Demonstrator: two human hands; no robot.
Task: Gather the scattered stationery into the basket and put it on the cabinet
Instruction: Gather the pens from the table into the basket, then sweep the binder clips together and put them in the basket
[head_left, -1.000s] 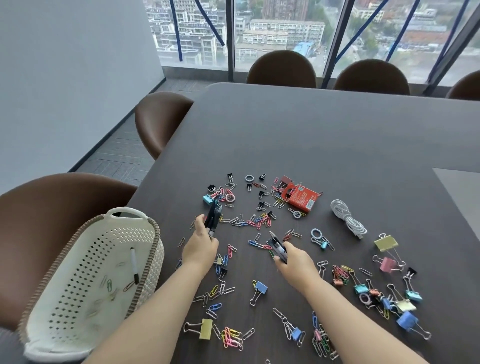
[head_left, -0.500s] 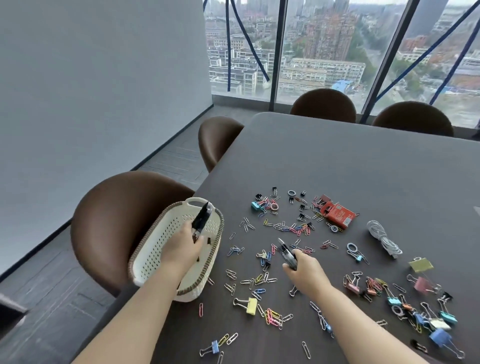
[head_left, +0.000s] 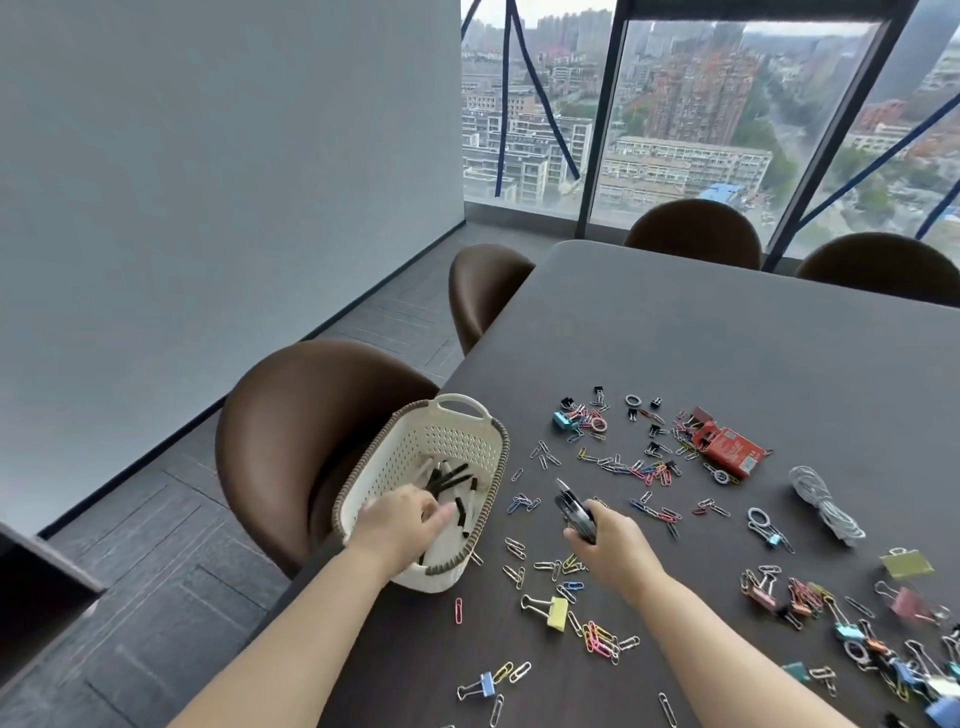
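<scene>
A white perforated basket (head_left: 470, 413) with a brown woven rim sits at the table's left edge. Several black pens (head_left: 451, 480) lie inside it. My left hand (head_left: 402, 525) hovers over the basket's near end, fingers spread, holding nothing. My right hand (head_left: 608, 545) is above the table to the right of the basket, closed around a bundle of black pens (head_left: 574, 506) that stick out toward the far side. Coloured paper clips (head_left: 631, 467) and binder clips (head_left: 550, 610) are scattered over the dark table (head_left: 701, 338).
A red box (head_left: 732, 449) and a coiled white cable (head_left: 823, 501) lie to the right. More binder clips (head_left: 904, 603) crowd the lower right. Brown chairs (head_left: 306, 431) stand beside the basket and along the table. A dark cabinet corner (head_left: 31, 597) shows at the left edge.
My left hand moved from the table to the basket and let go of its black pens, which now lie inside. My right hand keeps its bundle. The view has swung left.
</scene>
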